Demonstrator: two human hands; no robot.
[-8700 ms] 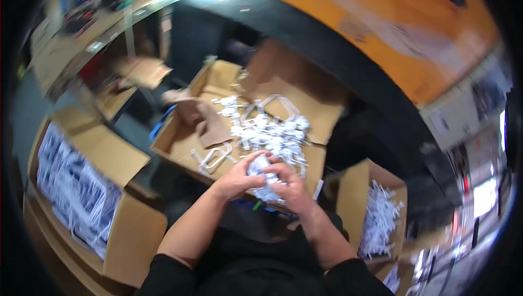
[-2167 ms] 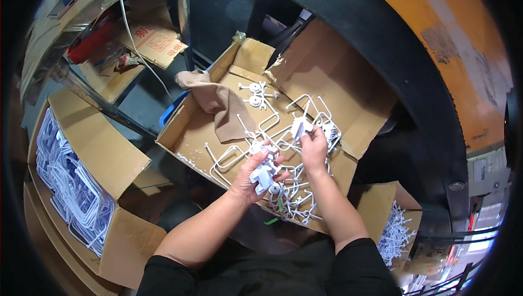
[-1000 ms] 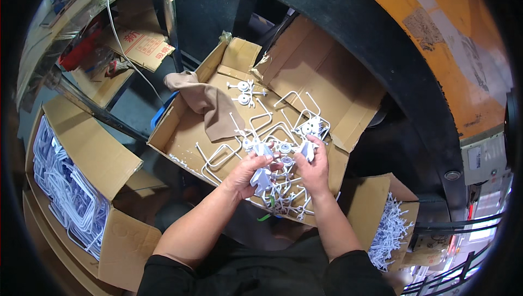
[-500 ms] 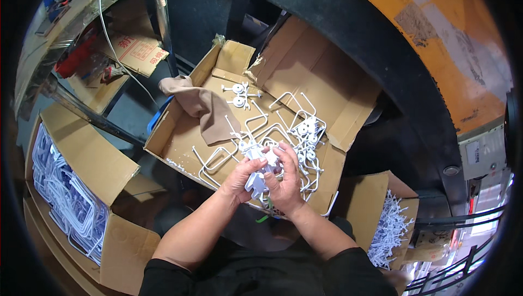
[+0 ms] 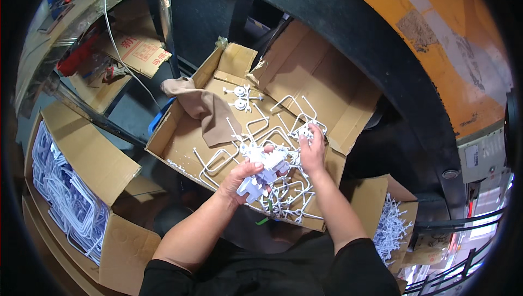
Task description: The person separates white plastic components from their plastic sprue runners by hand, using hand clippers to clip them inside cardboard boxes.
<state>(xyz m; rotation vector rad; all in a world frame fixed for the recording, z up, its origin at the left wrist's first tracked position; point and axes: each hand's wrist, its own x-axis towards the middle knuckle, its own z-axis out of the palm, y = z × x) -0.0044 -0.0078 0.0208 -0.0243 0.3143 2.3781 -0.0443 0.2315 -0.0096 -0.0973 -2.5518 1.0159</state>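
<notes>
My left hand (image 5: 242,179) is closed around a clump of white plastic moulded parts (image 5: 265,169), held over the near side of an open cardboard box (image 5: 188,157). Farther right, my right hand (image 5: 312,151) has its fingertips at a cluster of small white plastic pieces with round discs (image 5: 303,132). Its fingers are curled in on them, and what sits between them is partly hidden. Bent white rods (image 5: 261,124) lie spread across the box around both hands. A separate white part with two round discs (image 5: 239,98) rests near the far side.
A brown cloth (image 5: 204,108) drapes over the box's left wall. Another carton holding white bent frames (image 5: 71,198) stands at left; one with small white branched scraps (image 5: 391,225) is at right. A black-edged orange machine (image 5: 430,51) curves along the far right. A green strip (image 5: 263,221) hangs at the near edge.
My right hand has left the white parts held in my left hand and moved right and away from me to the disc pieces. My left hand keeps its hold, lower and tilted.
</notes>
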